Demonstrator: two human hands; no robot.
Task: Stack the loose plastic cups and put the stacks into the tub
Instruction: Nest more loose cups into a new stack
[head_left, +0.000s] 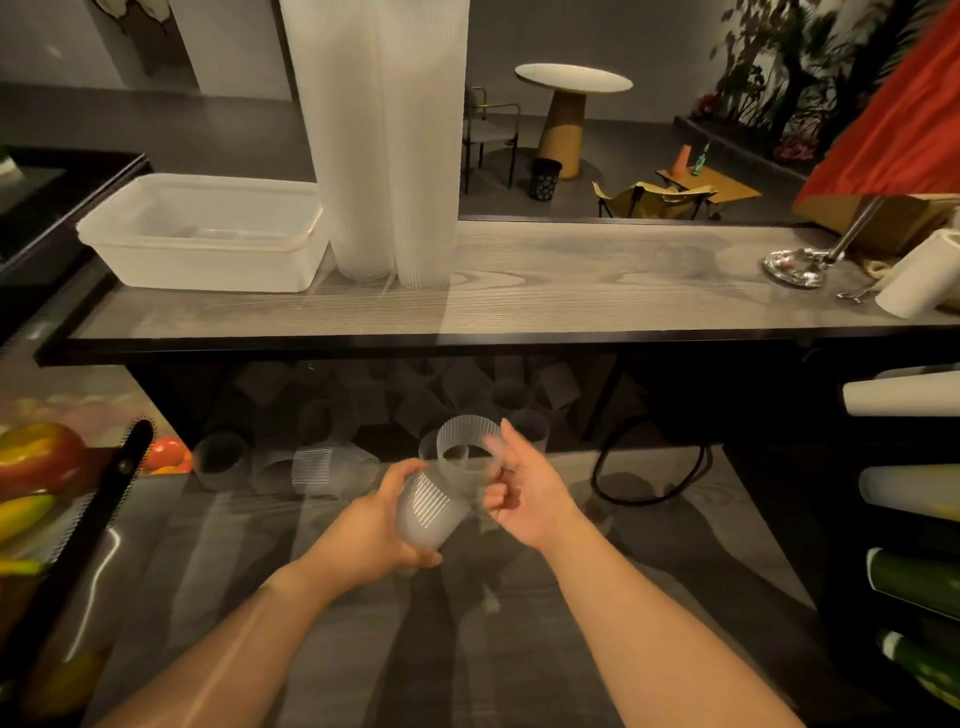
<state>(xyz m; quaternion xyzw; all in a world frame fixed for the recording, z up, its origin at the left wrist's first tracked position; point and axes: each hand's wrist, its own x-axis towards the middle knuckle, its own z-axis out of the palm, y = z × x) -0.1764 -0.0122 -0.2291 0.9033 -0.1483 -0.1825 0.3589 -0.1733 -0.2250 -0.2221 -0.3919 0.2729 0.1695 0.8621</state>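
Holding a ribbed cup (427, 512) in our left hand (374, 530), fingers curled round its body, we bring a second cup (466, 451) to its mouth with the right hand (524, 493), thumb and fingertips pinching the rim. The two cups touch, the upper one tilted and, as far as we can tell, not yet seated. Beyond the hands, many loose cups (332, 465) lie scattered on the lower shelf under the surface (597, 291). On top, two tall stacks (384, 145) stand just beside the tub (208, 234), which looks nearly empty through its cloudy wall. We judge the task at an early-to-middle point: stacking is well begun, but most loose cups remain and the stacks still need to go into the tub.
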